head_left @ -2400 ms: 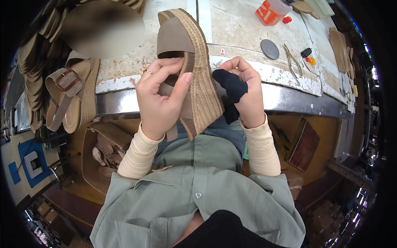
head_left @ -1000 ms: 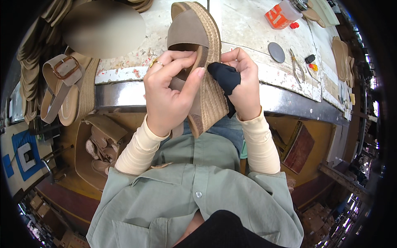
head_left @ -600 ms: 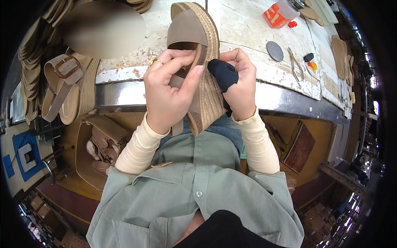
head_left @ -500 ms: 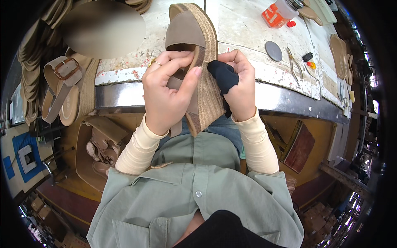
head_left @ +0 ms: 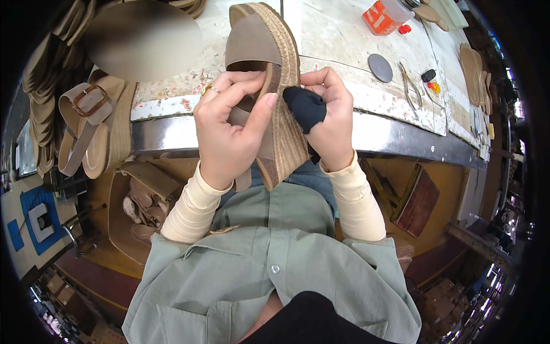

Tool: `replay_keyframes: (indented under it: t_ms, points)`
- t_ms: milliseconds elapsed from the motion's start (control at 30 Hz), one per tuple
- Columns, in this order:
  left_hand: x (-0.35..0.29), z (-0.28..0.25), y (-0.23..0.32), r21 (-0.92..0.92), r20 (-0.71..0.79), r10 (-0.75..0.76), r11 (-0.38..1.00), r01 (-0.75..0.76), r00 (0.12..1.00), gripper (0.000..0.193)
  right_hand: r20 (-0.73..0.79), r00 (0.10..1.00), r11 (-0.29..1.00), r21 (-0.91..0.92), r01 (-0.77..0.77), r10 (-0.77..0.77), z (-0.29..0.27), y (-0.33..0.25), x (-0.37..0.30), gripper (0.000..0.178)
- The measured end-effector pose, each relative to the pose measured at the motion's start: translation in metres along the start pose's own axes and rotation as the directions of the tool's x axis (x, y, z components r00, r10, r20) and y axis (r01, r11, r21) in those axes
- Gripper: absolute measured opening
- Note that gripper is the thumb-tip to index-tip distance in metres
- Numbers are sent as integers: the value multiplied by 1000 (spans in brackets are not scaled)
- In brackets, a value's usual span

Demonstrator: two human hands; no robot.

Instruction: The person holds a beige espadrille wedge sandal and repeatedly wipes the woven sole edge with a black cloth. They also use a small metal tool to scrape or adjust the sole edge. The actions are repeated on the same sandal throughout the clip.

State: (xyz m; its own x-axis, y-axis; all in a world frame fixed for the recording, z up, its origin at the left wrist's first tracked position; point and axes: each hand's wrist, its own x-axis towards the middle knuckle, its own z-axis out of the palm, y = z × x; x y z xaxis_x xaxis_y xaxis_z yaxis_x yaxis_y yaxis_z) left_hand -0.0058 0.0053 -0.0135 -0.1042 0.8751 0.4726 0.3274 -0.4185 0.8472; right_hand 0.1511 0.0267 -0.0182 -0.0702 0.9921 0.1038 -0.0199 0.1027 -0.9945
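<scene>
A taupe wedge sandal (head_left: 255,43) with a braided, woven-fibre wedge side stands tilted in front of me at the table edge, toe end away from me. My left hand (head_left: 229,129) grips it from the left, fingers tucked under the upper and thumb on the rim of the footbed. On the right, my right hand (head_left: 332,109) is closed around a black cloth (head_left: 306,109) that covers its thumb area. That cloth presses against the woven side of the wedge. The right index finger bends near the sandal's edge, its tip partly hidden.
Another buckled sandal (head_left: 94,103) stands left beside stacked soles (head_left: 43,97). Rightward on the worktable (head_left: 338,51) lie a grey disc (head_left: 380,67), pliers (head_left: 409,89) and a bottle with an orange label (head_left: 384,17). A box of sandals (head_left: 123,223) sits below the table.
The sandal and both hands have shifted slightly left. The black cloth has moved a little left and down along the woven wedge, still against it. Both grips look the same.
</scene>
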Motion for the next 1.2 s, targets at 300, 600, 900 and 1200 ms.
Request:
replay_keyframes:
  t_ms: [300, 600, 900, 1200]
  points:
    - [-2, -3, -3, 4, 5, 9, 1000, -9, 1000, 21, 72, 980, 969, 155, -192, 183, -12, -9, -5, 36]
    - [-2, -1, -4, 1, -3, 27, 1000, -27, 1000, 21, 136, 982, 990, -72, -123, 132, -9, -15, -3, 37]
    - [-1, -1, -3, 20, 1, 22, 1000, -22, 1000, 21, 150, 982, 992, -64, -111, 119, -9, -12, -1, 35]
    - [-3, -4, -1, -5, 7, -14, 1000, 14, 1000, 21, -98, 988, 992, 13, -122, 123, -35, -25, 10, 18]
